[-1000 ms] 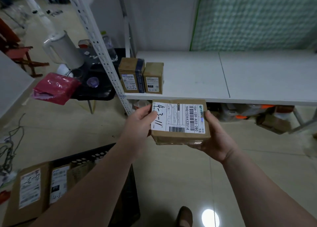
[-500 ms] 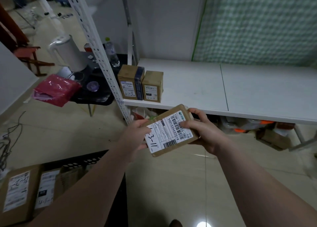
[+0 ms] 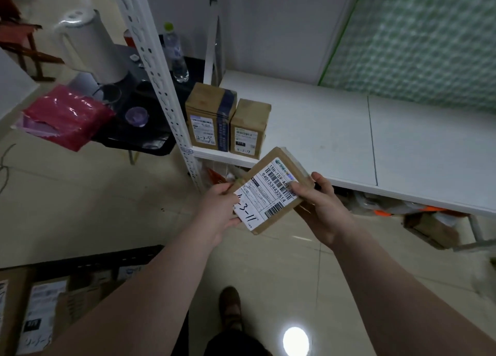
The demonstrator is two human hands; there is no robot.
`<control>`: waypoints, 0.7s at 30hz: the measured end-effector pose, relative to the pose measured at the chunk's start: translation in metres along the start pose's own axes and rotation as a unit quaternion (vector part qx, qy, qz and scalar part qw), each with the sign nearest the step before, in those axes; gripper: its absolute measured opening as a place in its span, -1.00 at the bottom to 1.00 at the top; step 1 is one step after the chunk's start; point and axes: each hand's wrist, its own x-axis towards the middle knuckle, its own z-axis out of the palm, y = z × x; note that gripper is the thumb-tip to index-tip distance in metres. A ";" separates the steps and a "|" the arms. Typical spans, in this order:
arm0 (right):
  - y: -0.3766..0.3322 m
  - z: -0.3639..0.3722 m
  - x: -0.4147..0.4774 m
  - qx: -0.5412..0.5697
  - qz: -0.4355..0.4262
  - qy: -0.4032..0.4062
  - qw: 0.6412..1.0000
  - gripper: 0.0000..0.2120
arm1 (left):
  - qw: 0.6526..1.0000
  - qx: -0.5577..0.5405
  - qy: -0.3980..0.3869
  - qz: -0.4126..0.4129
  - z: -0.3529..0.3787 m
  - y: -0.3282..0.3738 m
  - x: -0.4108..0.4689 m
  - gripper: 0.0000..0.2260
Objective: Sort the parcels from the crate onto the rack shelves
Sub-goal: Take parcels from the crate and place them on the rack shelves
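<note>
Held parcel: one flat brown parcel (image 3: 271,191) is hanging in the air in front of the rack, label up, just short of the front edge of the white shelf (image 3: 335,130).
Left hand grip: the left hand (image 3: 217,216) is pinching the near, lower-left end, thumb lying over the handwritten part of the label.
Right hand grip: the right hand (image 3: 319,208) is clamping the right side, fingers curling over the barcode edge.
Long axis: it is running from the lower left near the person up to the right, with the far corner pointing at the shelf lip.
Way to go: the bare shelf is lying ahead and to the right of the grip. The two parcels standing there are sitting just left of the parcel's far corner.
Nearer hand: the right one is sitting closer to the shelf, so I'd guess it will be leading the placing.
Parcels on shelf: two, a taller parcel (image 3: 208,116) and a shorter parcel (image 3: 248,128), standing upright side by side against the rack post (image 3: 153,68).
Parcels in hand: one.
Parcels in crate: the black crate (image 3: 107,259) is showing several labels at the lower left; I cannot tell the exact number.
Hands on the parcel: two.
</note>
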 end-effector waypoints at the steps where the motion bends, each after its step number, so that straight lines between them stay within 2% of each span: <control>1: 0.000 0.001 0.012 -0.011 0.000 0.005 1.000 0.05 | 1.000 0.003 -0.001 -0.003 0.001 0.003 0.014 -0.82; 3: 0.000 0.002 0.037 -0.017 0.005 0.009 1.000 0.22 | 1.000 0.019 -0.002 -0.010 0.003 0.007 0.041 -0.83; 5: 0.001 0.004 0.060 -0.013 0.015 0.012 1.000 0.28 | 0.999 0.038 -0.004 -0.016 0.007 0.009 0.068 -0.80; 6: 0.002 0.005 0.069 -0.013 0.020 0.009 1.000 0.25 | 0.999 0.046 -0.006 -0.017 0.009 0.010 0.081 -0.79; 9: 0.007 0.006 0.093 -0.059 0.026 0.008 0.998 -0.08 | 0.996 0.082 -0.019 -0.014 0.015 0.010 0.115 -0.75; 10: 0.009 0.004 0.101 -0.072 0.027 0.012 0.997 -0.14 | 0.995 0.095 -0.027 -0.011 0.017 0.009 0.125 -0.75; 13: 0.013 -0.005 0.129 -0.108 0.037 0.018 0.993 -0.13 | 0.989 0.137 -0.046 0.000 0.026 0.003 0.151 -0.76; 16: 0.018 -0.017 0.157 -0.132 0.037 0.022 0.990 -0.04 | 0.983 0.169 -0.063 0.032 0.037 -0.006 0.177 -0.79; 21: 0.026 -0.043 0.203 -0.117 -0.028 0.053 0.991 -0.08 | 0.966 0.230 -0.041 0.109 0.060 -0.031 0.224 -0.79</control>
